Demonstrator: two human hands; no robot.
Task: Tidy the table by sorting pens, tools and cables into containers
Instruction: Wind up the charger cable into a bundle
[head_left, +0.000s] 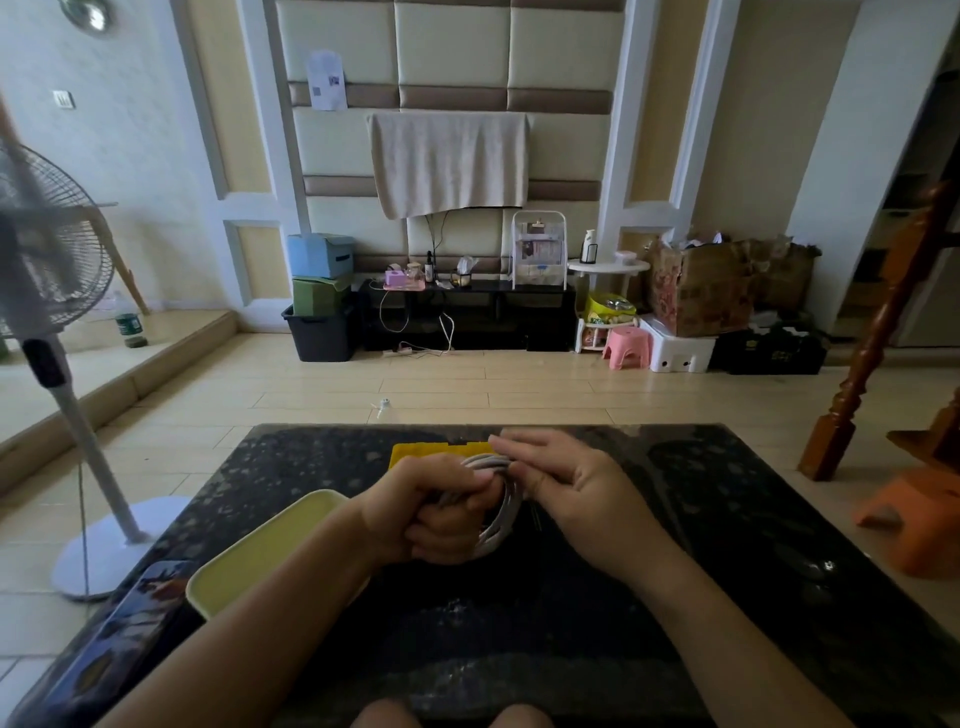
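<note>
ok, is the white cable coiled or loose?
Coiled: the white cable sits in stacked loops, gripped by the left hand, right hand at its top.

the dark table (727, 519) has open top across its right half and along the near edge between the forearms. the left hand (426, 512) and right hand (566, 488) fill the middle, both on a coiled cable (506, 499). just beyond them a yellow box (410, 453) blocks the far centre. a pale yellow tray (270, 551) takes the near left, with a dark flat object (130, 623) beside it at the left edge. off the table, a fan (52, 249) stands left and an orange stool (919, 519) right.
</note>
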